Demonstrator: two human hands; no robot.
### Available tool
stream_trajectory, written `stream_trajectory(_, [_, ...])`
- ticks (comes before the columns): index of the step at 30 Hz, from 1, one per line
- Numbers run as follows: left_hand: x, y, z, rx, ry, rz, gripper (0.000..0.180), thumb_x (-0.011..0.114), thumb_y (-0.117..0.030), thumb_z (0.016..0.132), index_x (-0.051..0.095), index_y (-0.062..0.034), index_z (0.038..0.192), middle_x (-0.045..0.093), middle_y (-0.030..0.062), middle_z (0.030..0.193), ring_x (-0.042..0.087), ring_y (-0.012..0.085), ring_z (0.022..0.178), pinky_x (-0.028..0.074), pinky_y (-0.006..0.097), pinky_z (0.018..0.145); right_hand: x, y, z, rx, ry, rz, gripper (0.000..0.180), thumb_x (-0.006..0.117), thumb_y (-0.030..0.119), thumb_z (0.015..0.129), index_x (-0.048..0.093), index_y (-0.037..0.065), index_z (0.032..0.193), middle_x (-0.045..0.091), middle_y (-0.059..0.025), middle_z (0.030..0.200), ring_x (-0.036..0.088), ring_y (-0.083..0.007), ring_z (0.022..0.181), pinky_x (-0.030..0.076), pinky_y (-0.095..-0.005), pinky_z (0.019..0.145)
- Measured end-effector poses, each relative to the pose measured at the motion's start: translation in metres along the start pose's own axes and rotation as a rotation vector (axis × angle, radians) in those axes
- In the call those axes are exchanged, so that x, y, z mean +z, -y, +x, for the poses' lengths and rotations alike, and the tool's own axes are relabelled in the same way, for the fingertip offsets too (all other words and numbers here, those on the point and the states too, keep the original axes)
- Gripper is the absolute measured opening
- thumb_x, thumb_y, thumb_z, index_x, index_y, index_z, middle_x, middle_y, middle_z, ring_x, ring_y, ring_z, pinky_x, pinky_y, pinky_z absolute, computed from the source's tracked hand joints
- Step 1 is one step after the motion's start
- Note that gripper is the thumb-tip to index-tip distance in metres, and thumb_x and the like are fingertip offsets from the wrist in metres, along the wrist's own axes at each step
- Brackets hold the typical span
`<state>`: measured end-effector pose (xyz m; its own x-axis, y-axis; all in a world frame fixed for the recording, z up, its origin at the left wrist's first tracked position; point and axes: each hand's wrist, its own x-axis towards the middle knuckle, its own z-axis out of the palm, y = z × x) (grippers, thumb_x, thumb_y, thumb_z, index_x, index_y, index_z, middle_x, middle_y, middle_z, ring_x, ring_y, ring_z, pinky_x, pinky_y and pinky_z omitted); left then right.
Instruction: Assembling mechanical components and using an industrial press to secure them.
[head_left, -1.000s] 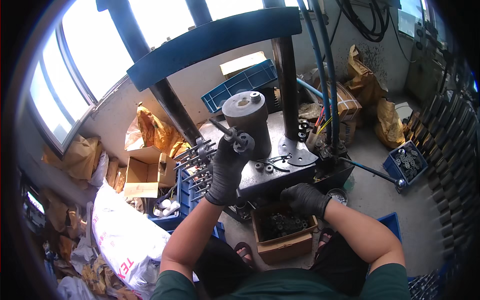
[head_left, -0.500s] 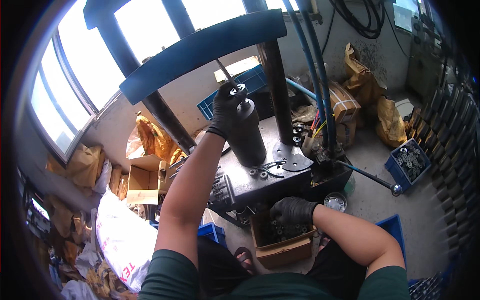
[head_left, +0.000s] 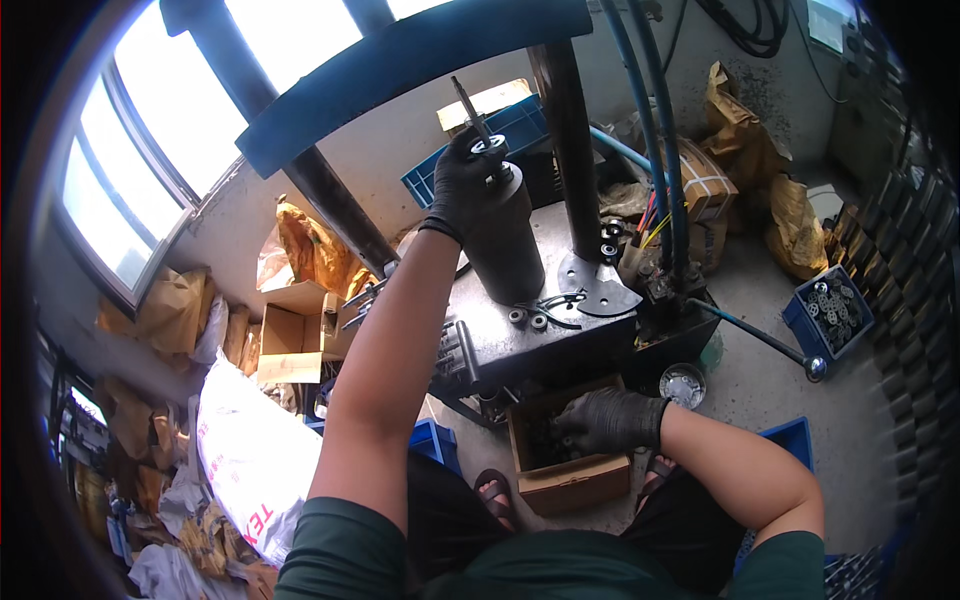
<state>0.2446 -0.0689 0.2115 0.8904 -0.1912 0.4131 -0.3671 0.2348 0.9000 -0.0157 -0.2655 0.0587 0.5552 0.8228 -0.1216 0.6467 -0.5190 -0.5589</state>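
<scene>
My left hand (head_left: 464,185), in a black glove, is closed round a metal rod (head_left: 468,106) with a pale round disc (head_left: 488,146) on it. It is at the top of an upright dark cylinder (head_left: 505,245), and the rod points up, slightly tilted. How far the rod goes into the cylinder is hidden. Low at the front, my gloved right hand (head_left: 610,420) reaches into an open cardboard box (head_left: 575,487) of small dark parts. Its fingers are curled, with their tips hidden among the parts.
The cylinder stands on a metal press table (head_left: 490,350) under a blue beam (head_left: 400,80), between thick posts. Black-handled pliers (head_left: 560,312), small rings (head_left: 528,319) and a notched plate (head_left: 605,290) lie beside it. A long lever (head_left: 760,343) juts out right, near a blue crate (head_left: 828,312).
The whole view has shifted, moving the scene up and slightly right. My right hand has moved a little right and nearer within the box. The left hand keeps its grip on the rod.
</scene>
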Motion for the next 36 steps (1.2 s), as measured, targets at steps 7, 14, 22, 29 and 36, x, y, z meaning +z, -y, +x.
stream_trajectory(7, [0.008, 0.002, 0.006, 0.042, -0.034, 0.095, 0.044, 0.077, -0.004, 0.092, 0.059, -0.0046, 0.133, 0.067, 0.0060, 0.109, 0.066, 0.0127, 0.086, 0.061, 0.029, 0.070, -0.065, 0.039, -0.069, -0.035, -0.420, -0.334, 0.030, 0.073, 0.022, 0.083, 0.073, 0.009, 0.110, 0.068, -0.0146, 0.090, 0.070, -0.0356, 0.089, 0.056, -0.0479, 0.080])
stream_trajectory(14, [0.004, 0.006, 0.008, 0.039, -0.055, 0.103, 0.045, 0.080, -0.007, 0.091, 0.061, -0.0070, 0.132, 0.068, 0.0049, 0.108, 0.065, 0.0120, 0.086, 0.057, 0.027, 0.068, -0.144, 0.048, -0.164, 0.421, -0.508, -0.629, 0.036, 0.070, 0.023, 0.086, 0.072, 0.006, 0.117, 0.071, -0.0176, 0.103, 0.070, -0.0349, 0.093, 0.056, -0.0479, 0.084])
stream_trajectory(22, [-0.013, 0.024, 0.022, 0.285, -0.121, 0.718, 0.054, 0.083, -0.025, 0.088, 0.061, -0.0025, 0.132, 0.072, 0.0087, 0.107, 0.069, 0.0149, 0.090, 0.057, 0.028, 0.082, -0.114, 0.030, -0.204, 0.717, -0.123, -0.202, 0.045, 0.063, 0.033, 0.085, 0.073, 0.006, 0.119, 0.074, -0.0200, 0.111, 0.071, -0.0370, 0.103, 0.056, -0.0457, 0.096])
stream_trajectory(29, [-0.004, 0.016, 0.013, 0.217, -0.130, 0.663, 0.053, 0.081, -0.024, 0.090, 0.060, -0.0032, 0.134, 0.072, 0.0118, 0.113, 0.070, 0.0173, 0.091, 0.058, 0.029, 0.083, -0.060, 0.024, -0.218, 0.817, -0.269, -0.124, 0.031, 0.062, 0.026, 0.082, 0.075, 0.001, 0.095, 0.072, -0.0239, 0.090, 0.071, -0.0421, 0.087, 0.057, -0.0468, 0.086])
stream_trajectory(36, [-0.007, 0.011, 0.010, 0.162, -0.127, 0.604, 0.048, 0.079, -0.021, 0.091, 0.062, -0.0038, 0.133, 0.073, 0.0122, 0.114, 0.071, 0.0189, 0.091, 0.059, 0.030, 0.082, -0.073, 0.031, -0.209, 0.875, -0.250, 0.007, 0.031, 0.062, 0.020, 0.082, 0.075, 0.000, 0.101, 0.072, -0.0248, 0.091, 0.072, -0.0399, 0.087, 0.058, -0.0443, 0.085])
